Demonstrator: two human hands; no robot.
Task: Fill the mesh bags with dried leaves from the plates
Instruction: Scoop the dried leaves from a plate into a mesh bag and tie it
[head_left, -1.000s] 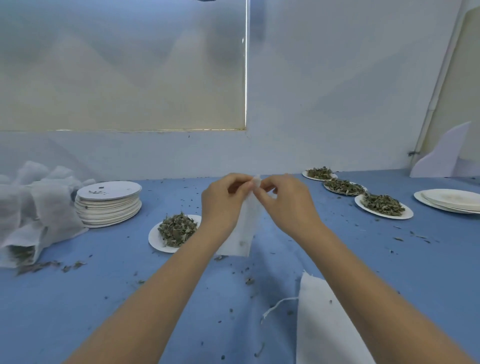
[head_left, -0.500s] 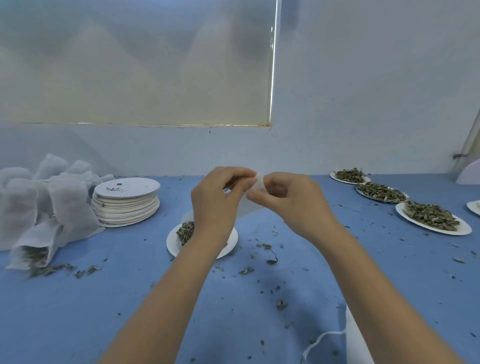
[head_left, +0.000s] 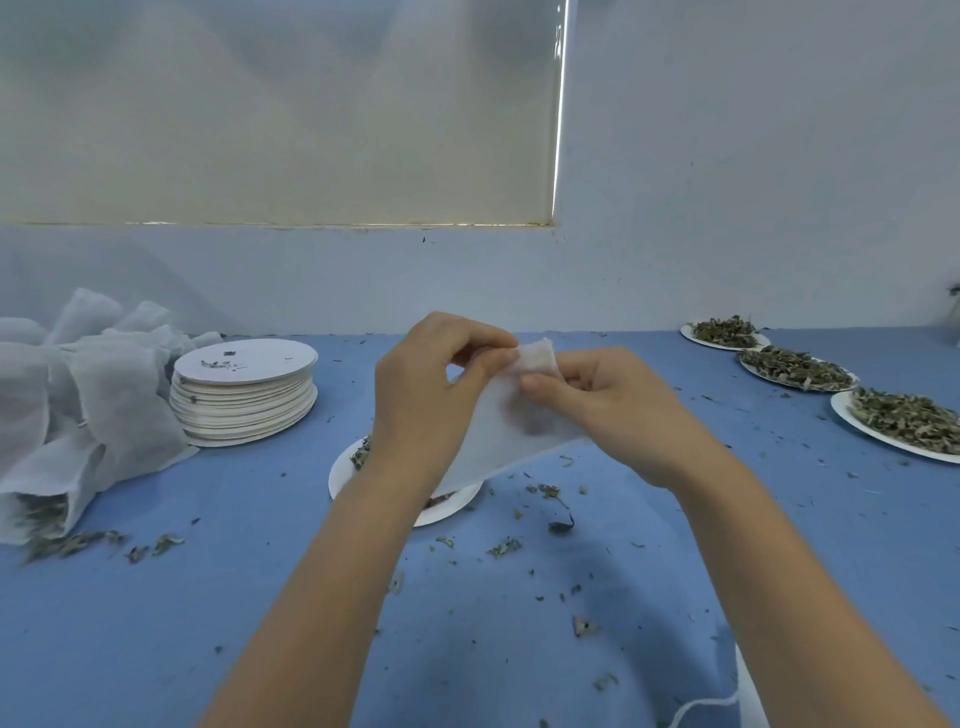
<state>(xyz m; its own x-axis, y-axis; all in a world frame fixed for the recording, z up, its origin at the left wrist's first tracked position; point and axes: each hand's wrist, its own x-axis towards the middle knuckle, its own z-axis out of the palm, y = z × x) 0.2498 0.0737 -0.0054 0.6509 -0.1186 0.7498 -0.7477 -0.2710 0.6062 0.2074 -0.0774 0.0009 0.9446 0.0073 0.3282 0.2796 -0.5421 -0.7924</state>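
Note:
Both hands hold a white mesh bag (head_left: 501, 441) up over the blue table. My left hand (head_left: 426, 400) pinches its top edge from the left, and my right hand (head_left: 618, 410) pinches the same edge from the right. The bag hangs slanted down toward a white plate of dried leaves (head_left: 348, 475), which my left forearm and the bag mostly hide. Three more plates of dried leaves (head_left: 904, 421) line the right side.
A stack of empty white plates (head_left: 244, 400) stands at the left, beside a heap of filled mesh bags (head_left: 78, 395) with leaves spilling out. Loose leaf bits (head_left: 556, 519) litter the table. A flat white bag with a drawstring (head_left: 748, 696) lies at the bottom right.
The view has swung left, so the plates on the right sit closer to the frame edge. The bag's top edge now shows more clearly between my fingers, and the bag slants to the right.

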